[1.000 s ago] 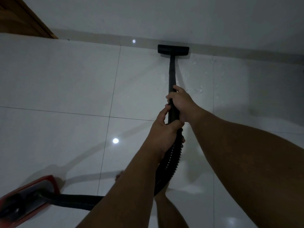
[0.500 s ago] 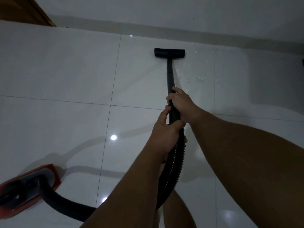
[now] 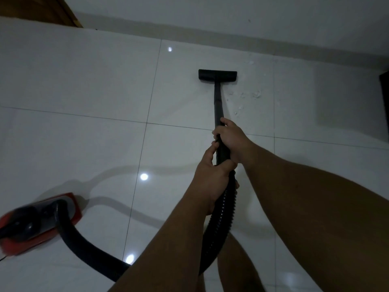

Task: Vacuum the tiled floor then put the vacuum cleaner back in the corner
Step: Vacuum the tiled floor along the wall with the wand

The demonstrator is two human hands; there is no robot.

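A black vacuum wand (image 3: pixel 217 102) reaches forward to a flat black floor nozzle (image 3: pixel 217 75) resting on the glossy white tiled floor (image 3: pixel 84 144). My right hand (image 3: pixel 230 140) grips the wand higher up. Just behind it, my left hand (image 3: pixel 212 175) grips the wand where it joins the ribbed black hose (image 3: pixel 221 220). The hose loops back under my arms to the red vacuum cleaner body (image 3: pixel 37 224) at the lower left. Pale crumbs of debris (image 3: pixel 248 95) lie on the tile right of the wand.
A white wall with a skirting line (image 3: pixel 231 41) runs across the far side. A wooden door or frame (image 3: pixel 42 9) stands at the top left. A dark object (image 3: pixel 384 98) shows at the right edge. My bare leg (image 3: pixel 231 266) is below the hose.
The nozzle has drawn back from the wall toward me. The red vacuum body has slid further into view at the lower left, with more hose showing.
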